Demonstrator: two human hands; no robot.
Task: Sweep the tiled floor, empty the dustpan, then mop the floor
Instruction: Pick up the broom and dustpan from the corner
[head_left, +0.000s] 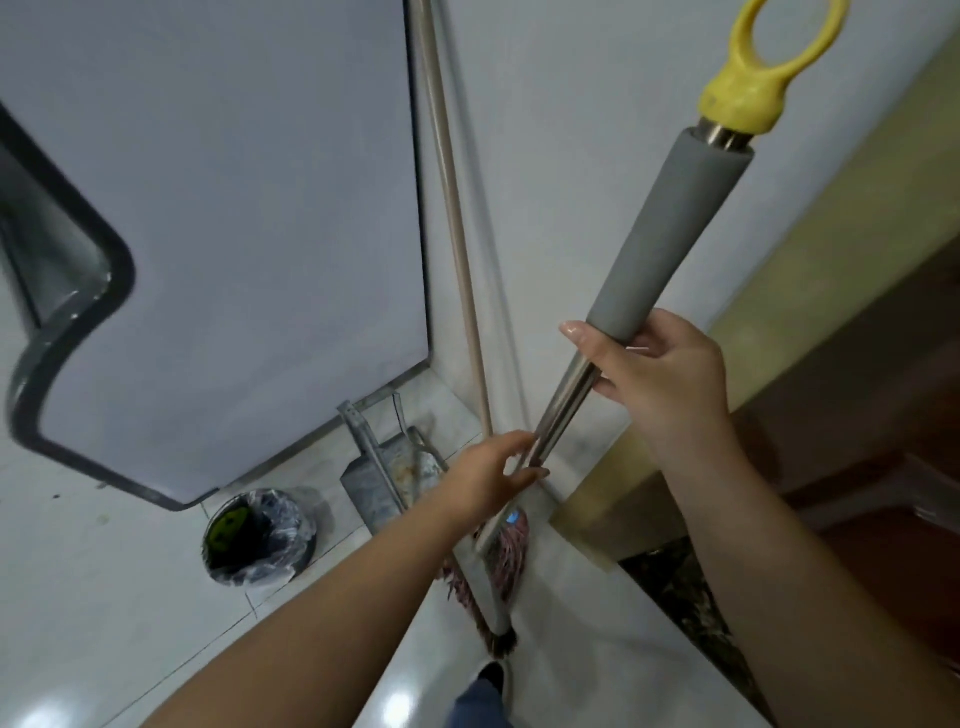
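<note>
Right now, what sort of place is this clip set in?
Probably a home kitchen or utility corner: a white appliance door, a lined trash bin and metal dustpan on pale tiled floor, beside a wall.

A home's utility corner, where the cleaning gear was kept

I stood on pale glossy floor tiles (104, 597) beside a tall white appliance (234, 208) with a dark-trimmed door, likely a fridge. At its foot sat a small bin lined with a plastic bag (260, 540), and just right of that a metal dustpan (384, 478) and a broom stick (452, 208) leaned against the white wall (571, 130). Far right ran a yellowish door frame (831, 249).
</note>
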